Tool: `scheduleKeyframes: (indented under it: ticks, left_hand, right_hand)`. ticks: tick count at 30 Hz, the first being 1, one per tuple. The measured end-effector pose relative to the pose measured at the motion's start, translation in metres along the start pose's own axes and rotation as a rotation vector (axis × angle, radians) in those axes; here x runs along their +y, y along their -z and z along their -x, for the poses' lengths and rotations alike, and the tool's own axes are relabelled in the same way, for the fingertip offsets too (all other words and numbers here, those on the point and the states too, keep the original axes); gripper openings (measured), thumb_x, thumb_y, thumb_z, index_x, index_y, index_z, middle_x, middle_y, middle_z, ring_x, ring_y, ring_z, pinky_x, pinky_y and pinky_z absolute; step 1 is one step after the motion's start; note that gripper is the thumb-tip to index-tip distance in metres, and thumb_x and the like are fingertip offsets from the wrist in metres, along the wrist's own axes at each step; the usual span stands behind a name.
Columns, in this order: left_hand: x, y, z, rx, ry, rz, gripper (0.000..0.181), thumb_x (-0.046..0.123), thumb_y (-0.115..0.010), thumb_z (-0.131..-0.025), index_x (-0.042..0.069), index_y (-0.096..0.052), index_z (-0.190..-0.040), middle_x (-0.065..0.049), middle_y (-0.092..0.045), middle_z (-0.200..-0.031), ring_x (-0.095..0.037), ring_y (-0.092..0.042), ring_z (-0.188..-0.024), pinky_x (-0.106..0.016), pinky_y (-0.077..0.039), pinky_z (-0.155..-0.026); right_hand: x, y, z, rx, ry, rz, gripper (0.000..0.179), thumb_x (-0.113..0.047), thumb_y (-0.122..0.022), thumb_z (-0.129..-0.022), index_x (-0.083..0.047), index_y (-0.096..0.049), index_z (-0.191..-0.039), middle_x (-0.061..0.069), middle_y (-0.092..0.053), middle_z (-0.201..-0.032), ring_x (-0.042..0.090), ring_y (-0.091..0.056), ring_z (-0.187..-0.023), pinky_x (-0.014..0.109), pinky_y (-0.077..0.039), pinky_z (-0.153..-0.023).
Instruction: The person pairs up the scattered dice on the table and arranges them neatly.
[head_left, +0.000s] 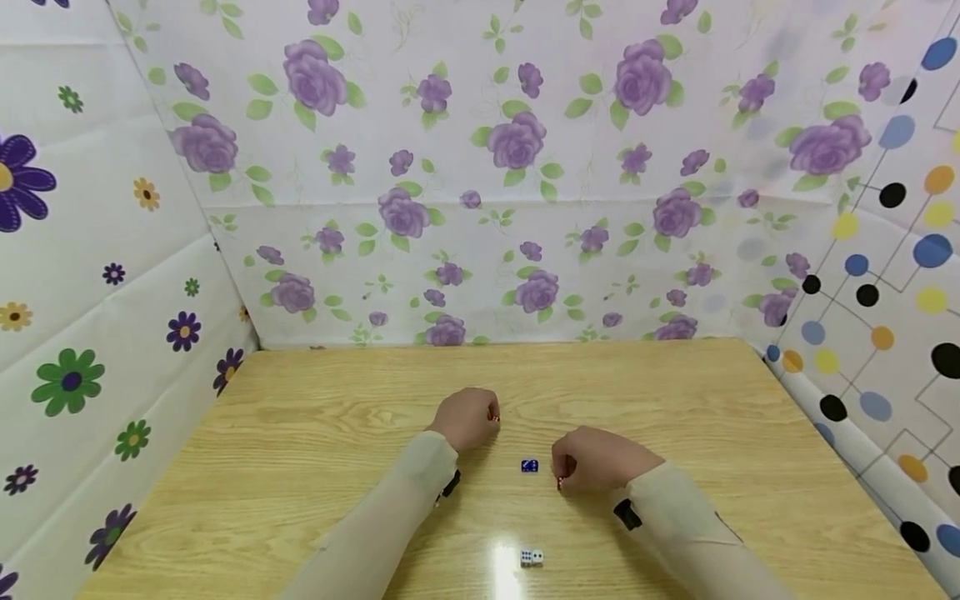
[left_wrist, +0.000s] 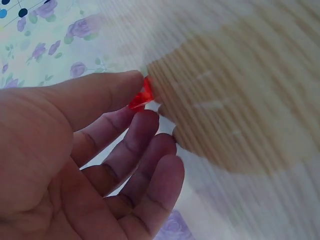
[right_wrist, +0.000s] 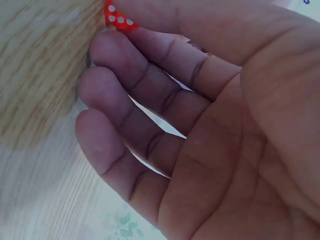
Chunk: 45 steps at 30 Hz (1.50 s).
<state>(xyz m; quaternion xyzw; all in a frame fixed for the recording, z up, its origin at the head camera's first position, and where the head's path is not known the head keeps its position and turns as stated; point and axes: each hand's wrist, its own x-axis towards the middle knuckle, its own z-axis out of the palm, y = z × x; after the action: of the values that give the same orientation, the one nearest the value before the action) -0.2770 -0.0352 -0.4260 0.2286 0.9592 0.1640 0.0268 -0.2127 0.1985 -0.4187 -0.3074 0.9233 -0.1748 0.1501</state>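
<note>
Between thumb and forefinger my left hand (head_left: pixel 467 418) pinches a red die (left_wrist: pixel 143 96), close over the table farther back than the right hand. My right hand (head_left: pixel 603 460) pinches another red die (right_wrist: pixel 118 16) with white pips, its fingertips right at the wood. Two blue dice (head_left: pixel 529 466) lie side by side on the table, just left of the right hand's fingers. Nearer the front edge sit two white dice (head_left: pixel 532 557) with dark pips, pushed together. Fingers and thumb hide most of both red dice.
The light wooden table (head_left: pixel 315 467) reaches back to a wall cloth (head_left: pixel 480 250) with purple roses. Patterned cloths stand along the left and right sides. A dark band part (head_left: pixel 627 514) shows at the right wrist. A bright glare lies beside the white dice.
</note>
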Motion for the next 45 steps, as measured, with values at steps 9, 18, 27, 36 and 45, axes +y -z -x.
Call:
scheduleKeyframes:
  ticks: [9,18,27,36,45]
  left_hand:
    - [0.000,0.003,-0.002,-0.023,-0.028,-0.017,0.018,0.008,-0.068,-0.081,0.021,-0.065,-0.069,0.011,-0.059,-0.073,-0.009,-0.053,-0.069,-0.041,-0.036,-0.105]
    - [0.000,0.001,0.001,-0.081,-0.050,-0.034,0.010,0.012,-0.069,-0.083,0.021,-0.067,-0.078,0.012,-0.060,-0.077,-0.008,-0.054,-0.069,-0.029,-0.047,-0.066]
    - [-0.005,-0.004,0.004,-0.073,-0.060,-0.016,0.007,0.013,-0.067,-0.085,0.020,-0.067,-0.084,0.012,-0.059,-0.078,-0.007,-0.053,-0.071,-0.028,-0.046,-0.067]
    - [-0.009,-0.006,0.003,-0.055,-0.089,0.015,0.006,0.015,-0.065,-0.087,0.020,-0.065,-0.087,0.012,-0.057,-0.078,-0.009,-0.052,-0.070,-0.027,-0.044,-0.065]
    - [-0.013,-0.007,0.000,-0.020,-0.087,0.073,0.012,0.012,-0.066,-0.085,0.022,-0.069,-0.090,0.010,-0.063,-0.088,-0.007,-0.057,-0.080,-0.028,-0.048,-0.074]
  right_hand:
    - [0.001,0.001,-0.004,0.007,0.027,-0.019,0.021,-0.010,-0.070,-0.081,-0.023,-0.058,-0.071,-0.014,-0.054,-0.068,0.003,-0.044,-0.059,0.024,-0.039,-0.057]
    - [-0.001,-0.001,-0.003,0.025,-0.054,0.004,0.019,-0.011,-0.071,-0.082,-0.022,-0.059,-0.072,-0.013,-0.053,-0.068,0.006,-0.045,-0.061,0.026,-0.039,-0.058]
    - [0.004,-0.007,-0.005,0.160,-0.132,0.128,0.016,-0.014,-0.070,-0.084,-0.024,-0.060,-0.077,-0.013,-0.053,-0.072,0.008,-0.046,-0.065,0.029,-0.040,-0.062]
    - [0.013,-0.009,-0.010,0.317,-0.157,0.244,0.015,-0.010,-0.067,-0.084,-0.021,-0.059,-0.078,-0.011,-0.053,-0.073,0.006,-0.046,-0.064,0.027,-0.042,-0.062]
    - [0.014,-0.002,-0.019,0.297,-0.181,0.190,0.012,-0.010,-0.067,-0.085,-0.019,-0.061,-0.079,-0.007,-0.052,-0.073,0.010,-0.046,-0.065,0.031,-0.042,-0.062]
